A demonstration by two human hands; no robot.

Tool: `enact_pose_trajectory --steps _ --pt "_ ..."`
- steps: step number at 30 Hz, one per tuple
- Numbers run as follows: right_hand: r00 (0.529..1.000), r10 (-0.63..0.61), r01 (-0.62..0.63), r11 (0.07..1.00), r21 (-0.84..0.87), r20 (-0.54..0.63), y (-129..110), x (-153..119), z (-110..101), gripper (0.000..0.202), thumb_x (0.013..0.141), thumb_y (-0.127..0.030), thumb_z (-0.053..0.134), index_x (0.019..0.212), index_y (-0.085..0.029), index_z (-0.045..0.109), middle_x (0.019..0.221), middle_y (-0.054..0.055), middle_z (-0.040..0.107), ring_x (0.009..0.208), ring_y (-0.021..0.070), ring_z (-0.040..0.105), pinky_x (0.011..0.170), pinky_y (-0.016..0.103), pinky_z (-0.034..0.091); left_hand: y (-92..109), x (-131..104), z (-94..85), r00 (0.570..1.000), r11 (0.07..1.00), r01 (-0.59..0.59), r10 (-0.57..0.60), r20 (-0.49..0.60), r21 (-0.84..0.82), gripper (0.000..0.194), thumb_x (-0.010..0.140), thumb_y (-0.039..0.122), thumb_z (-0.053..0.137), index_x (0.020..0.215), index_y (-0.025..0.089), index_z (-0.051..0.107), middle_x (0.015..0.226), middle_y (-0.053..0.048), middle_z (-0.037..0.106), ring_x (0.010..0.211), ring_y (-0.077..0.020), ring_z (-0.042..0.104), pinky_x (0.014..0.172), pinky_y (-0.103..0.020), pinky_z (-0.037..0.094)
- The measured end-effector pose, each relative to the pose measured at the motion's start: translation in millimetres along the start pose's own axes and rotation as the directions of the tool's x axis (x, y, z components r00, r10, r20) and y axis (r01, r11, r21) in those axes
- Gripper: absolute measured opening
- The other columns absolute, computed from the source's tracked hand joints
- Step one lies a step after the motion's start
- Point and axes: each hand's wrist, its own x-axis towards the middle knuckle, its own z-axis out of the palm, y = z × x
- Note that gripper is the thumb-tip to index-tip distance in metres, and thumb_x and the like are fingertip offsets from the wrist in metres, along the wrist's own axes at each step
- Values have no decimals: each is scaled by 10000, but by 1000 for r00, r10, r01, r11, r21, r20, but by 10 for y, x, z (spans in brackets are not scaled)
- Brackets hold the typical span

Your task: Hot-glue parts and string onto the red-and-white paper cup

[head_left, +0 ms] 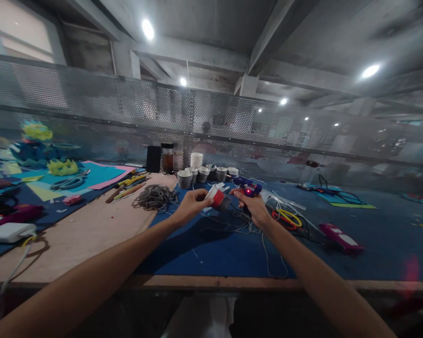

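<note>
My left hand (pixel 192 205) is closed on a small paper cup (pixel 218 197), white and red, tilted on its side. Grey cord seems to be wound around the cup's far end. In my right hand (pixel 254 206) is a dark blue hot glue gun (pixel 248 186) with a red light glowing on it. The gun's nozzle points left, above and close to the cup. Thin grey cord (pixel 246 225) trails over the blue mat below both hands. To the left of my left hand lies a tangled heap of grey cord (pixel 155 197).
Behind my hands stand several cord-wrapped cups (pixel 185 179), a white cup stack (pixel 196 159), a jar (pixel 167 159) and a black phone-like slab (pixel 153 158). Scissors (pixel 68 182) and coloured sheets (pixel 104 174) lie left. Yellow cable (pixel 291 218) and a purple power strip (pixel 341 238) lie right.
</note>
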Motion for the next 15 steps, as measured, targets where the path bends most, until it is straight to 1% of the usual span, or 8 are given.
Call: enact_pose_trajectory --steps 6,9,15 --pt "999 20 -20 1000 7 -33 -13 1 5 342 706 -482 818 871 -184 789 930 70 750 517 91 460 550 279 461 12 5 -3 1000 1000 5 -5 -2 -20 227 735 374 755 740 159 683 683 -15 631 640 -160 540 618 -270 385" --pt "999 21 -22 1000 -10 -38 -12 4 1 351 700 -490 820 868 -183 790 899 66 750 520 97 466 559 282 464 12 8 -7 1000 999 10 -10 -2 -32 239 727 381 768 734 159 681 680 -12 628 641 -160 540 621 -268 392" --pt "1000 2 -3 1000 -12 -31 -9 6 -8 344 699 -504 817 858 -200 788 922 61 748 513 92 466 559 293 469 -39 12 -21 1000 998 2 -2 12 -58 253 756 392 779 752 154 692 685 -1 633 653 -152 561 632 -254 410"
